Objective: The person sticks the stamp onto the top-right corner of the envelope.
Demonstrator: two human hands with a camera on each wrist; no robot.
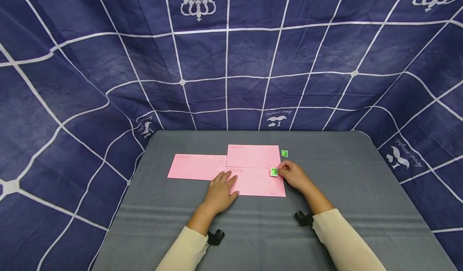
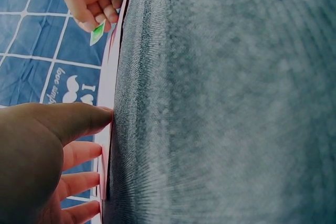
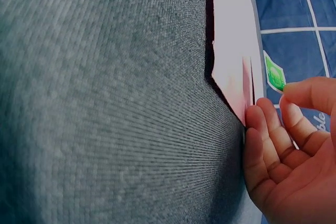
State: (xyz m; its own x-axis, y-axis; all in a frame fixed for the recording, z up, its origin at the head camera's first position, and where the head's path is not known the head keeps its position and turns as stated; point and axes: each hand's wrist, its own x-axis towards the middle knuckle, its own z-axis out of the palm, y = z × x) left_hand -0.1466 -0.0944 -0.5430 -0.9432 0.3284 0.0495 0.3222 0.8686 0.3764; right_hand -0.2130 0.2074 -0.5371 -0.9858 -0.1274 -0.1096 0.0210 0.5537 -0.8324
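Note:
A small green stamp (image 1: pixel 274 172) with a white border is pinched by its edge between the thumb and forefinger of my right hand (image 1: pixel 293 175). In the right wrist view the stamp (image 3: pixel 274 72) stands tilted, raised above the pink paper. Below it lies the nearest pink envelope (image 1: pixel 257 184), with a row of printed postcode boxes at its upper left. My left hand (image 1: pixel 220 194) rests on that envelope's left part, fingers spread and pressing down. The left wrist view shows the left thumb (image 2: pixel 89 121) at the envelope's near edge.
Another pink envelope (image 1: pixel 253 156) lies just behind the nearest one, and a third envelope (image 1: pixel 197 166) to the left. A second green stamp (image 1: pixel 284 153) lies on the grey table (image 1: pixel 332 154) right of the back envelope. Blue checked cloth (image 1: pixel 249 54) surrounds the table.

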